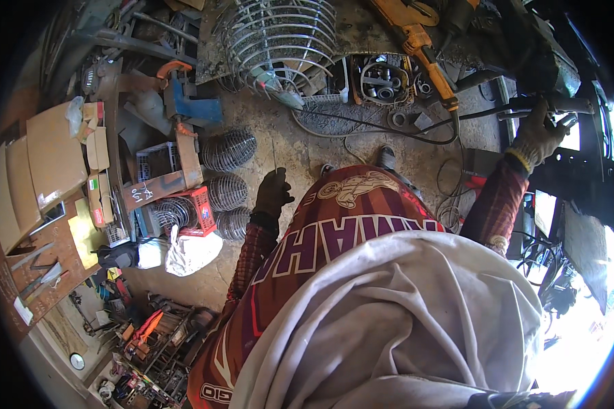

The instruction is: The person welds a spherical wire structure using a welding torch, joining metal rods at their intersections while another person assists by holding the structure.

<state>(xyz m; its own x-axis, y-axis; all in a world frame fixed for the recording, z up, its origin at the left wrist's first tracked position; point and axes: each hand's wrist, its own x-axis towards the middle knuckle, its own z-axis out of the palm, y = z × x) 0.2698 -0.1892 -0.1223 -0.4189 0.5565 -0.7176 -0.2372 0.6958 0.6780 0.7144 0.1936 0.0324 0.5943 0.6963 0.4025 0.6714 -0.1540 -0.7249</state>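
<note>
My left hand (273, 193), in a dark glove, hangs beside my body with its fingers loosely apart and nothing in them. My right hand (537, 135), in a grey glove with a yellow cuff, reaches out to the right. Its fingers are closed at a metal bar (572, 105) on a dark machine. Exactly what they grip is hard to make out against the bright light. Left of that hand, an orange power tool (423, 58) with a black cable lies at the bench edge. A large round wire cage (283, 34) rests on the bench ahead.
Wire coils (229, 150) stand on the floor to the left, near a red crate (199, 210) and a white bag (192, 252). A blue clamp (192, 105) sits on a steel frame. Cardboard boxes (56, 153) lie farther left. A loose cable (406, 138) crosses the floor ahead.
</note>
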